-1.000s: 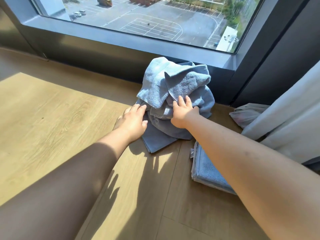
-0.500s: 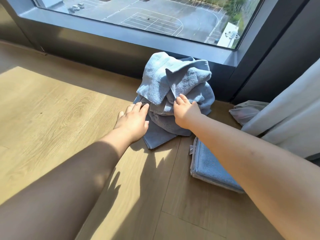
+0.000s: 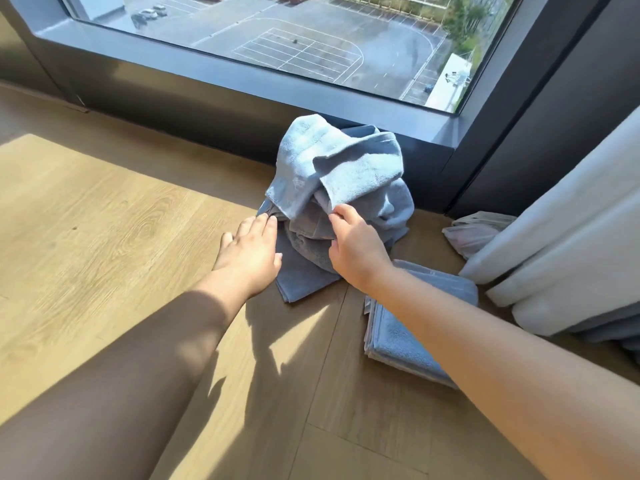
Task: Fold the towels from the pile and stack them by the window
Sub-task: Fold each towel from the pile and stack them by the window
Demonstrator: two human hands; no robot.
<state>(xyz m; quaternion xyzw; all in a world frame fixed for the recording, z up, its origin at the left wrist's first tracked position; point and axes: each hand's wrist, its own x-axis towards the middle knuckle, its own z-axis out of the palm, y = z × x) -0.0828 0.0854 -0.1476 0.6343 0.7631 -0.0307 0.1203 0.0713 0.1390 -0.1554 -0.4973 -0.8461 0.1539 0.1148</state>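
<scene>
A crumpled pile of blue towels [image 3: 341, 178] lies on the wooden floor against the dark window frame [image 3: 221, 81]. My left hand [image 3: 249, 254] lies flat at the pile's left side, its straight fingertips touching the edge of a lower towel. My right hand [image 3: 356, 247] is at the front of the pile, with fingers and thumb curled round a fold of a grey-blue towel. A folded blue towel stack [image 3: 398, 336] lies to the right, partly hidden under my right forearm.
A white curtain [image 3: 571, 244] hangs at the right, and a pale plastic bag [image 3: 474, 233] lies at its foot. The sunlit wooden floor [image 3: 104, 220] stretches to the left. The window wall runs along the back.
My right hand's fingers went from lying straight on the pile to curling round a fold. My left hand crept forward to the towel's edge.
</scene>
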